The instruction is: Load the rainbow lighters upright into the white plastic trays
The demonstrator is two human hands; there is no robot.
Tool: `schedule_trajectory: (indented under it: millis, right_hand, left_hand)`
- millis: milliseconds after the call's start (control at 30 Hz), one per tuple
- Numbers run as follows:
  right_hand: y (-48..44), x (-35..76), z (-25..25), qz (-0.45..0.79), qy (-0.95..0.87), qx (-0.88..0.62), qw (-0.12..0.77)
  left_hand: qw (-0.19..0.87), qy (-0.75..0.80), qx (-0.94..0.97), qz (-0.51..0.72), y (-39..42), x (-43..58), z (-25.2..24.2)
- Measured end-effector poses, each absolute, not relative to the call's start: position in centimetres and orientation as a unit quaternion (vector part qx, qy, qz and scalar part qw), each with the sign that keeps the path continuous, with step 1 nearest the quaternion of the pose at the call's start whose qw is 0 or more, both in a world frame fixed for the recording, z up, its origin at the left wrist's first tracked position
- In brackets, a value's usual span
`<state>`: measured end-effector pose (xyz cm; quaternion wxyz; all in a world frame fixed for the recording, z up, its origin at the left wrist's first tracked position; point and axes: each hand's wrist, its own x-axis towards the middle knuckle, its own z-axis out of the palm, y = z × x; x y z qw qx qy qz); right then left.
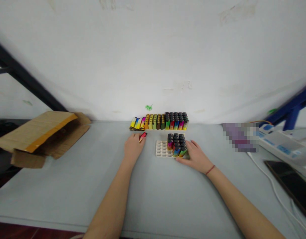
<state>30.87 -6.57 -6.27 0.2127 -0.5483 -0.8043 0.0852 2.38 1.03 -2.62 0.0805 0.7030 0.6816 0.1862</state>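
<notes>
My left hand (pixel 133 148) rests on the grey table and pinches a red lighter (pixel 143 136) between its fingers. My right hand (pixel 195 156) lies at the right side of a white slotted tray (pixel 161 149), fingers against its edge. The tray's right half holds several upright lighters (pixel 177 145) with black tops; its left slots are bare. Behind it, along the wall, a row of colourful lighters (pixel 159 121) stands in a longer row, a few at its left end leaning over.
An open cardboard box (pixel 40 136) lies on its side at the table's left. At the right sit a white power strip (pixel 279 142), a white cable (pixel 274 189) and a dark phone (pixel 292 184). A blurred patch (pixel 241 136) is beside them.
</notes>
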Motion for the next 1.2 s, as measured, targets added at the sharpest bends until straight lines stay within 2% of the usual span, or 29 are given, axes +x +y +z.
schedule_trajectory:
  millis: [100, 233, 300, 400, 800, 1200]
  right_hand:
    - [-6.5, 30.9, -6.4, 0.083, -0.805, -0.546, 0.216]
    - [-6.5, 30.9, -6.5, 0.083, -0.804, -0.542, 0.231]
    - [-6.5, 30.9, -6.4, 0.084, -0.804, -0.540, 0.233]
    - [-6.5, 30.9, -6.3, 0.086, -0.804, -0.543, 0.227]
    - [-6.5, 30.7, -6.2, 0.083, -0.803, -0.548, 0.221]
    - [-6.5, 30.8, -6.3, 0.082, -0.804, -0.545, 0.223]
  left_hand:
    - [0.162, 0.658, 0.671, 0.303, 1.4, 2.7, -2.8]
    - [0.394, 0.583, 0.516, 0.489, 1.7, 4.1, -2.7]
    - [0.503, 0.537, 0.422, 0.530, 1.4, 5.0, -2.3]
    - [0.587, 0.481, 0.351, 0.548, 0.7, 6.0, -1.5]
    - [0.722, 0.371, 0.247, 0.529, -0.4, 6.8, -0.4]
    - [0.732, 0.355, 0.285, 0.507, -1.1, 6.9, -0.2]
